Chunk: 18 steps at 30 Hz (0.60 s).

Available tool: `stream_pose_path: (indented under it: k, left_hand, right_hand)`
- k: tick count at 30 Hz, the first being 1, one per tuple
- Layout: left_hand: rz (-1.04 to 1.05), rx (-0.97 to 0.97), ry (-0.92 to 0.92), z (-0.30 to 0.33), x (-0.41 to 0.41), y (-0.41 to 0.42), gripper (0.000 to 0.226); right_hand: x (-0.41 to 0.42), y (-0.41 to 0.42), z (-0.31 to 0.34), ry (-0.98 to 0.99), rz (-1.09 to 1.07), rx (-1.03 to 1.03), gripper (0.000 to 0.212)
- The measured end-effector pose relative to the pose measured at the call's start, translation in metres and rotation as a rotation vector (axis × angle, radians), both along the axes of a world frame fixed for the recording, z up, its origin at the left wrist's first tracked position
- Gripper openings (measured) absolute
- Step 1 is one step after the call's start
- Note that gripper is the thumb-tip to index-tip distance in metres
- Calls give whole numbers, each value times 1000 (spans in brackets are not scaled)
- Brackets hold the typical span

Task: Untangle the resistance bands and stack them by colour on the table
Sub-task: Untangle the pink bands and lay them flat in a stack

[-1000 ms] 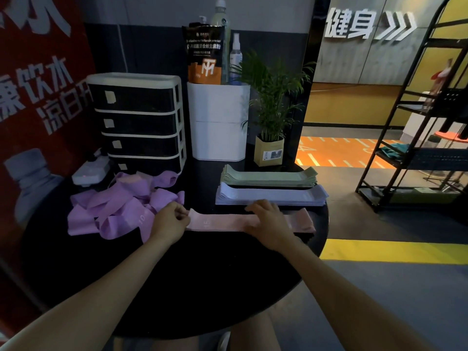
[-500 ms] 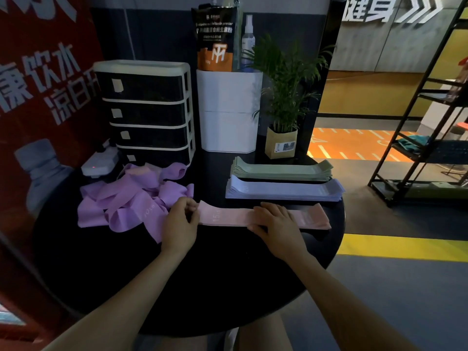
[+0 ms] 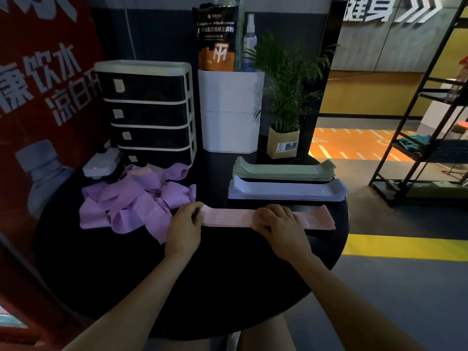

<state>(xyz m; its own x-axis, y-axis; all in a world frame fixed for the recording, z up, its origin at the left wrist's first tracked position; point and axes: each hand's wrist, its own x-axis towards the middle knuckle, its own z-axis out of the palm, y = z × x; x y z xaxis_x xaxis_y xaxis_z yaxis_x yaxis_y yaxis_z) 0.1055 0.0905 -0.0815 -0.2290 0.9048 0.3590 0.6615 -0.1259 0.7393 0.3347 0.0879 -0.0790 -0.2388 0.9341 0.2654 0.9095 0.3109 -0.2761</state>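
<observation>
Both hands flatten the limp, light pink band (image 3: 229,218) near the table's (image 3: 228,287) front edge: left hand (image 3: 182,224) pinches its end, right hand (image 3: 277,219) presses open-palmed mid-strip.

"15" on pink band (image 3: 266,217)
</observation>
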Motion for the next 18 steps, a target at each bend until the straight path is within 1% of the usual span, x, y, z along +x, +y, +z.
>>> stream_pose_path:
  k: [5,9,12,15,18]
  left_hand:
    - [-6,21,-22,2,1,-2,22]
    - [-29,48,-30,4,1,-2,17]
    - [-49,40,-57,8,-2,1,15]
    - [-42,43,-75,19,-9,9,20]
    - [-30,74,-29,37,-27,19,19]
  right_hand:
    - [-2,-3,4,30,17,7,39]
    - [-6,-2,9,36,8,-4,43]
    - [-24,7,19,53,25,-24,41]
    - [-52,22,32,150,56,-24,39]
    - [-82,42,47,245,95,-37,36]
